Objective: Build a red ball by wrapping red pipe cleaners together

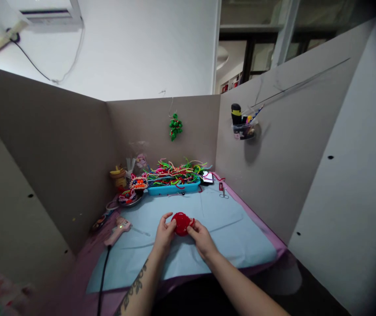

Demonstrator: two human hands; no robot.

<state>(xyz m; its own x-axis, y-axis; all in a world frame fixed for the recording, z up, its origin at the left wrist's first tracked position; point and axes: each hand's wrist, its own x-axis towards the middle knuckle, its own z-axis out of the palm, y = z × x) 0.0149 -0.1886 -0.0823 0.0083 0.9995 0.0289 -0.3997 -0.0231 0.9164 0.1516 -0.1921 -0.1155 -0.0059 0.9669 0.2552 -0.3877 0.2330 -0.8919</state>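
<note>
With the clock centred where the work is happening and twelve pointing straight ahead, grey partitions (273,145) are standing at ten, twelve and two. Inside them, a pale blue cloth (227,237) is spreading, its near edge running across six and its right side ending toward three. A blue tray (175,189), heaped with fuzzy coloured stems (175,176), is bounding the reach at twelve, and a pink glue gun (117,233) is lying at nine, so the broader room is opening between two and four. The left hand (165,231) is pinching from nine, fingertips drawn narrow; the right hand (203,240) is pinching from four, just as narrow. Small scissors (224,194) are resting at two. Both hands are gripping one red disc (182,224), sitting directly between them, so neither is nearer. Being almost round, it is showing no clear long axis; whether its underside is touching the cloth, I cannot tell.
</note>
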